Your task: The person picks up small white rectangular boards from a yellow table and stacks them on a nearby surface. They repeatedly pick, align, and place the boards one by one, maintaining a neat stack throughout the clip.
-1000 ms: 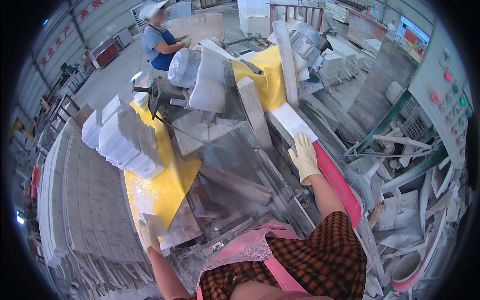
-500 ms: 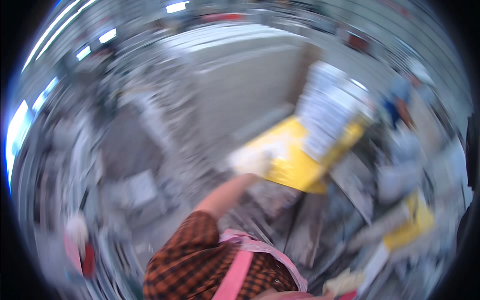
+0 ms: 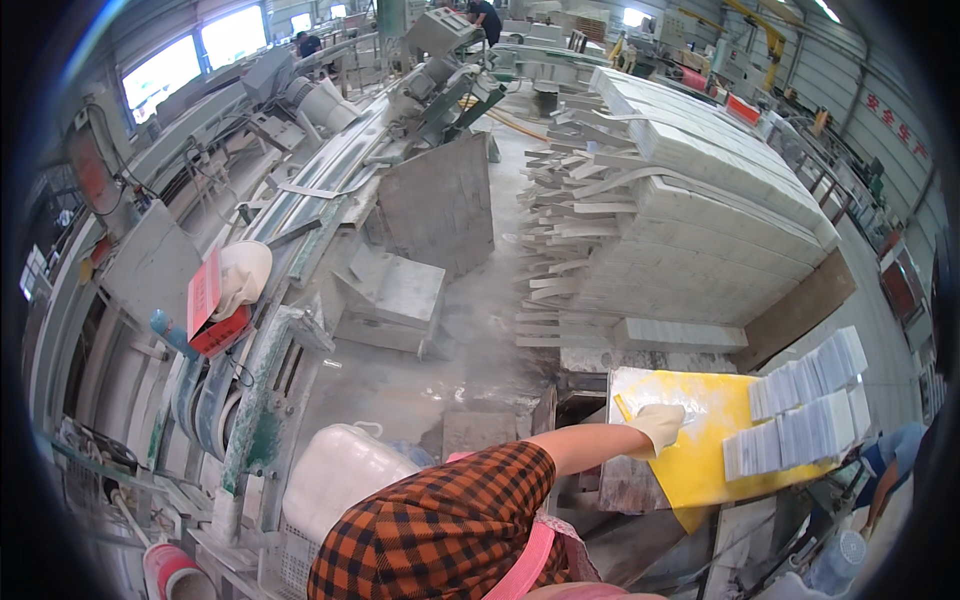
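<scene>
My left hand, in a pale work glove, reaches out to the right. Its fingers lie against a yellow sheet and look extended, though they are small in the picture. White dust or residue covers part of the sheet near the hand, and one corner hangs down over the near edge. Two rows of thin whitish slabs stand on the sheet's right part, beyond my fingers. My right hand is out of the picture.
A large stack of long white strips rises behind the sheet, with uneven ends jutting left. Machinery with a rail runs along the left. A red box and a white plastic container are nearer. Another person bends at the right edge.
The view has swung rightward-to-leftward, so the sheet, slabs and stack now sit farther right, and the picture is sharper. My left hand is still at the yellow sheet.
</scene>
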A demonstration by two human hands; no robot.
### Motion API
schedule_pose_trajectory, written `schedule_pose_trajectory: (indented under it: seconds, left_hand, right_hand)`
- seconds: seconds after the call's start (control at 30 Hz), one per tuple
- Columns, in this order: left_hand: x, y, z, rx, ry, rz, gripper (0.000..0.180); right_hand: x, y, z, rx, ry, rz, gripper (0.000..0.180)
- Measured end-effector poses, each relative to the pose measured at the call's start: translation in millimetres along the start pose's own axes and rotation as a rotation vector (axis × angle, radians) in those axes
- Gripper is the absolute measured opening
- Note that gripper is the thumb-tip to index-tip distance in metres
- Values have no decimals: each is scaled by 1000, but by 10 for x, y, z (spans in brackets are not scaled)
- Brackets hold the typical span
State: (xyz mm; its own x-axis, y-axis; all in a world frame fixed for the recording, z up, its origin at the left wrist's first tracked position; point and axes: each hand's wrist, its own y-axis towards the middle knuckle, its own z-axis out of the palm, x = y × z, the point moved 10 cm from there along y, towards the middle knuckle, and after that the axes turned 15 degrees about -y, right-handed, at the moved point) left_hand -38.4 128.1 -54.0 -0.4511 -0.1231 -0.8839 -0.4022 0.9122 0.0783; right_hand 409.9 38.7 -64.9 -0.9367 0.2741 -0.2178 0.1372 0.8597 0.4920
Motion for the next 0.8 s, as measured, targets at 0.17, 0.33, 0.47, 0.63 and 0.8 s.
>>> schedule_pose_trajectory:
  seconds: [0.17,0.33,0.47,0.63,0.8]
  left_hand:
    - [108,43,131,46,35,-38,28]
    - [374,47,252,-41,-369,-208,29]
    - [450,9,317,-85,-515,-299,27]
    - [255,-55,227,24,-531,-333,31]
    - [258,-88,238,86,-574,-430,30]
  right_hand:
    - [237,178,-1,3,9,-34,59]
    - [471,343,-30,-2,33,-89,60]
    - [643,463,-52,2,44,-125,61]
    - [819,596,-67,-1,61,-173,62]
    - [878,680,-51,10,55,-189,64]
